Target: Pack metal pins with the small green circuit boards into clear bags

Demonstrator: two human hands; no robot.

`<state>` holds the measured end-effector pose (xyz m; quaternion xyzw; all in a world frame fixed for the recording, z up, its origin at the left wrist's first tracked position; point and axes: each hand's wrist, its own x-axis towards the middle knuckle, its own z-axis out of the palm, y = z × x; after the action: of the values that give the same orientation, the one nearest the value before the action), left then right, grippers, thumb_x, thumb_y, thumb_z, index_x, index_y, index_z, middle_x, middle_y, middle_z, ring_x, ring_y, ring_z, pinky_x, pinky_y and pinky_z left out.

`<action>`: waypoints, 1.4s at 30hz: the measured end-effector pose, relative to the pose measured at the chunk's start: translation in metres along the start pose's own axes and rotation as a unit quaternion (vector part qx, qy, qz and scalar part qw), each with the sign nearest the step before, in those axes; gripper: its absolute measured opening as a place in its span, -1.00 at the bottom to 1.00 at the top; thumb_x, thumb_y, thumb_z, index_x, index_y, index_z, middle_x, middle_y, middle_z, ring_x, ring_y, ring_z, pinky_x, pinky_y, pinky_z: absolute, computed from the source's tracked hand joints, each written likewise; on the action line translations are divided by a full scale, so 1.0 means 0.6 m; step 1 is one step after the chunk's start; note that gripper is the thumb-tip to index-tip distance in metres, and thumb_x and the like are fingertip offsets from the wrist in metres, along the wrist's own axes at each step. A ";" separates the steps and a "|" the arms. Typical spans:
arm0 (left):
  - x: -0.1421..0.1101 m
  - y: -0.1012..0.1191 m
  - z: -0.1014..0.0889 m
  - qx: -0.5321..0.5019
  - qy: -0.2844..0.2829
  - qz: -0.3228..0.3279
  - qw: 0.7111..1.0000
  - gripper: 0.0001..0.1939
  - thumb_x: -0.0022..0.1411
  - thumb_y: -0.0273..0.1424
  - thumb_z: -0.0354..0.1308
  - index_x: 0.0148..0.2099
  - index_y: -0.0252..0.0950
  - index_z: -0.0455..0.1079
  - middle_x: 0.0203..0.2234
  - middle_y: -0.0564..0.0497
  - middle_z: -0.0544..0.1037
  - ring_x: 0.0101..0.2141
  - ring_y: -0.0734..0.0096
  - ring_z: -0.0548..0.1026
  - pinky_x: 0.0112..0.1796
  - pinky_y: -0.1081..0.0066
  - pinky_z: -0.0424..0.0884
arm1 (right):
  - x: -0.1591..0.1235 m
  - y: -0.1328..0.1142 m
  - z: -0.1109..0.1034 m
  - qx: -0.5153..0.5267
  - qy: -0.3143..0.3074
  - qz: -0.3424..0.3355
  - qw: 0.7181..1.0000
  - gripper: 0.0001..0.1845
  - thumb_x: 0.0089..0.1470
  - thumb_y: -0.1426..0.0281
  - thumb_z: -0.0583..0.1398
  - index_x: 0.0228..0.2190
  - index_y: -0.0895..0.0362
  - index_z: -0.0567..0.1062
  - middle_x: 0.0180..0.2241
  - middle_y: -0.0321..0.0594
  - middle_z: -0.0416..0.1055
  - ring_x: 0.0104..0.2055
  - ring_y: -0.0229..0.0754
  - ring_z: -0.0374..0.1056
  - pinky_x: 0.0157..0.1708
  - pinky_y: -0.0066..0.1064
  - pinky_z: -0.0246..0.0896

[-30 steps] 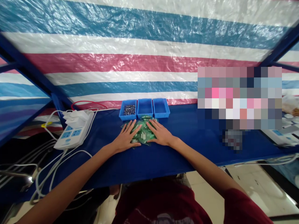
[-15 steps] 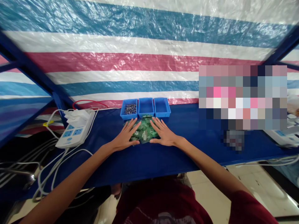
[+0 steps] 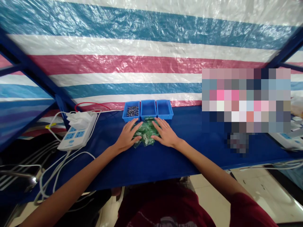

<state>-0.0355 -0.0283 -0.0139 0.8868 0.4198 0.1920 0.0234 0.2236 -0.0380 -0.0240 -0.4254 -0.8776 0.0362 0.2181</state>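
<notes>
Nearest the camera, the person's dark red shirt (image 3: pixel 163 208) fills the bottom edge, and both bare forearms reach forward over the near edge of the blue table (image 3: pixel 146 164). The pile of green packets (image 3: pixel 145 134) serves as the landmark: it lies on the table top around the middle, a loose heap of small translucent green bags with pale pieces inside. The left hand (image 3: pixel 127 137) rests palm down on the left side of the pile, its fingers spread flat and slightly apart, pressing on the packets rather than closed around any one of them. The right hand (image 3: pixel 164 134) lies the same way on the right side of the pile, fingers extended and fanned, touching the packets without pinching any. Left of the pile, well apart, a white power strip (image 3: pixel 75 134) sits near the table's left end with white cables (image 3: pixel 59 167) trailing off toward the near edge. Just behind the pile stand three small blue bins (image 3: pixel 148 109) in a row, touching one another; the left bin holds small dark metal parts (image 3: pixel 132 111), while what the other two hold cannot be told. Behind the bins hangs a striped tarp (image 3: pixel 142 56) of blue, white and pink bands.
</notes>
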 end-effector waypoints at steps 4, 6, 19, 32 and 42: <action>0.048 -0.034 -0.049 -0.011 0.121 -0.076 0.990 -0.52 0.39 -0.20 -0.27 0.13 -0.23 0.34 0.07 -0.14 0.42 0.13 0.18 0.30 0.16 0.15 0.13 | 0.031 0.016 -0.024 0.011 0.084 0.066 0.994 -0.41 0.27 0.09 -0.07 0.18 0.15 0.27 0.25 0.05 0.09 0.32 0.10 -0.06 0.23 0.08 -0.07; 0.082 -0.060 -0.070 0.005 0.101 -0.122 0.987 -0.58 0.35 -0.24 -0.19 0.06 -0.25 0.38 -0.02 -0.14 0.49 0.04 0.14 0.39 0.10 0.15 0.22 | 0.048 0.026 -0.031 0.012 0.118 0.102 0.988 -0.50 0.26 0.17 -0.04 0.11 0.15 0.36 0.18 0.05 0.18 0.25 0.12 0.05 0.18 0.07 0.02; 0.118 -0.112 -0.072 0.024 0.013 -0.412 0.911 -0.75 0.15 -0.37 0.00 -0.25 -0.34 0.48 -0.63 -0.08 0.49 -0.40 0.13 0.53 -0.22 0.27 0.40 | 0.074 0.031 -0.026 0.075 0.165 0.149 0.972 -0.63 0.21 0.27 0.03 -0.11 0.16 0.52 0.03 0.02 0.33 0.10 0.06 0.23 0.15 -0.07 0.13; 0.089 0.085 -0.020 -0.134 0.171 -0.303 0.928 -0.57 0.37 -0.18 -0.14 0.09 -0.29 0.33 -0.29 -0.11 0.57 -0.25 0.17 0.54 -0.16 0.25 0.40 | 0.118 -0.004 -0.035 0.308 0.121 0.240 0.913 -0.19 0.22 -0.07 -0.11 0.24 0.27 0.18 0.11 0.02 0.34 0.13 0.07 0.29 0.12 -0.03 0.20; 0.111 0.123 0.058 -0.200 0.337 -0.295 0.872 -0.44 0.43 -0.14 -0.41 0.39 -0.17 -0.25 0.33 -0.14 0.02 0.31 0.31 0.03 0.23 0.16 0.10 | 0.090 -0.020 -0.038 0.099 0.169 0.153 0.969 -0.23 0.25 0.04 -0.08 0.31 0.25 -0.02 0.08 0.06 0.32 0.10 0.09 0.30 0.08 -0.10 0.25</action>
<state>0.0694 -0.0217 -0.0101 0.5799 0.5967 0.5430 0.1133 0.1950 -0.0070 0.0187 -0.5305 -0.7445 0.0832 0.3966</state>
